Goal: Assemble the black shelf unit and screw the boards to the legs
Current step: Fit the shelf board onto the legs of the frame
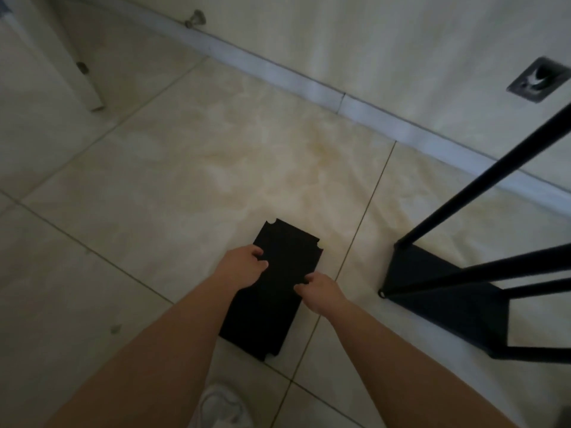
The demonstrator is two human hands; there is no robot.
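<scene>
Black board (279, 273), notched corners, low over tiled floor (154, 180) left of the part-built shelf frame (463, 288); left hand (244, 261) and right hand (321, 290) curl over opposite long edges; advisable: carry level, align notches with legs.

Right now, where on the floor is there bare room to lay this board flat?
Bare tile lies beyond the black board, toward the baseboard, and left of the left hand. Right is crowded by the shelf frame.
</scene>
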